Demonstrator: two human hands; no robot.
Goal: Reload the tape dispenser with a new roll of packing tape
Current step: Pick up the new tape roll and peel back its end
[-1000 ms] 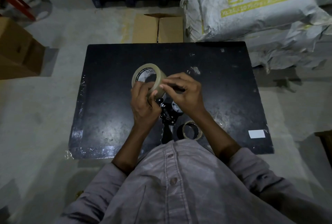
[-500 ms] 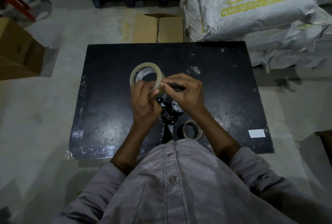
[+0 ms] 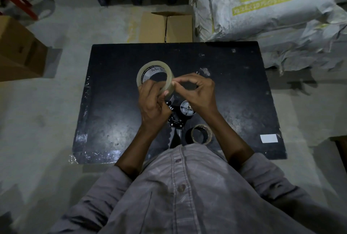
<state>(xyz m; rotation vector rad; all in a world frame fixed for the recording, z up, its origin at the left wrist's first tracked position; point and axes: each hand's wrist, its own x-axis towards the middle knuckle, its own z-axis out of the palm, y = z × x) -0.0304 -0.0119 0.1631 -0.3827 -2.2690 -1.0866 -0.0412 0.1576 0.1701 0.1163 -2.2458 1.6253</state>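
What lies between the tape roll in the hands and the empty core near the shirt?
Head view: between tape roll and empty core the tape dispenser lies on the table, its silver hub partly under the right hand.

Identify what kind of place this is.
Probably a warehouse or packing storeroom: big stacked sacks, cardboard cartons on a concrete floor, and a black worktable with a tape dispenser, left hand and right hand holding a tape roll.
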